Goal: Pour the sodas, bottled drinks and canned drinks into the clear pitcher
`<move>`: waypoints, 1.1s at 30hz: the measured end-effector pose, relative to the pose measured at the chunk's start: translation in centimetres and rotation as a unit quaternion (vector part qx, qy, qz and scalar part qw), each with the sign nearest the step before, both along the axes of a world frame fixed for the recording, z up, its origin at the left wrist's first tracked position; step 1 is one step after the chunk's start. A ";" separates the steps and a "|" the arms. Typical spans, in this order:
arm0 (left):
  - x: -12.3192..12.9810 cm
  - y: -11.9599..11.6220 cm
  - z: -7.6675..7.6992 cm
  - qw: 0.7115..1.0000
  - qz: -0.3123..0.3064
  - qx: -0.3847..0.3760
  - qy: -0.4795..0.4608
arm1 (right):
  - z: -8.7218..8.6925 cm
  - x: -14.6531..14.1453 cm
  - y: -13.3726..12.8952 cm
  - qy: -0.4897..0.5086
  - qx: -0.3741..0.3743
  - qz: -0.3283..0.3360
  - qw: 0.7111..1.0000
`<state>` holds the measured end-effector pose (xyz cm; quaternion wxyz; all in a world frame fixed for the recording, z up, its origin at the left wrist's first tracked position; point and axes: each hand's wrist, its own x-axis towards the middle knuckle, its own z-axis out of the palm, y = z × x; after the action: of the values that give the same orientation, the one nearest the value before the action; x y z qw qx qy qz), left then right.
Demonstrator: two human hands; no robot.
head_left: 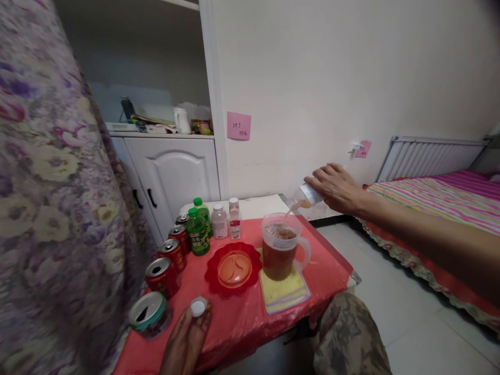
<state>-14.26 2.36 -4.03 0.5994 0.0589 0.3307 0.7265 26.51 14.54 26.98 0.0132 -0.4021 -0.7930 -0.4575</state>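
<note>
My right hand (pixel 338 185) is wrapped round a clear plastic bottle (pixel 308 195) with a pale label, tipped with its mouth down to the left. A thin stream runs from it into a clear plastic pitcher (pixel 280 252) filled with foamy brown liquid. The pitcher stands on a folded yellow cloth (pixel 283 291), its handle to the right. My left hand (pixel 189 330), near the table's front edge, holds a white bottle cap (pixel 198 307) between its fingers. Left of the pitcher, an orange round lid (pixel 234 269) lies in a red scalloped plate (pixel 213 284).
On the red-covered table (pixel 230 325), several opened cans, among them a red can (pixel 163 278) and a teal-rimmed can (pixel 149 315), line the left side. Behind stand green bottles (pixel 198 234), a clear jar (pixel 219 224) and a slim bottle (pixel 235 221). A bed (pixel 422 208) is at right.
</note>
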 end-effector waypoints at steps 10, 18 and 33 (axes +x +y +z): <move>-0.2 0.1 -0.2 1.000 -0.001 0.000 -0.007 | -0.5 -3.6 0.0 -0.070 0.013 0.020 0.997; -0.2 0.0 0.1 1.000 -0.009 -0.005 -0.009 | -1.3 -5.7 -0.2 -0.109 0.018 0.039 0.993; 2.3 -1.0 2.1 0.999 -0.003 0.001 0.032 | -1.6 -6.6 -0.8 -0.098 0.013 0.061 0.993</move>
<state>-11.92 1.32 -1.94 0.5907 0.0838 0.3492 0.7226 19.92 13.75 25.43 -0.0318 -0.3062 -0.8076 -0.5031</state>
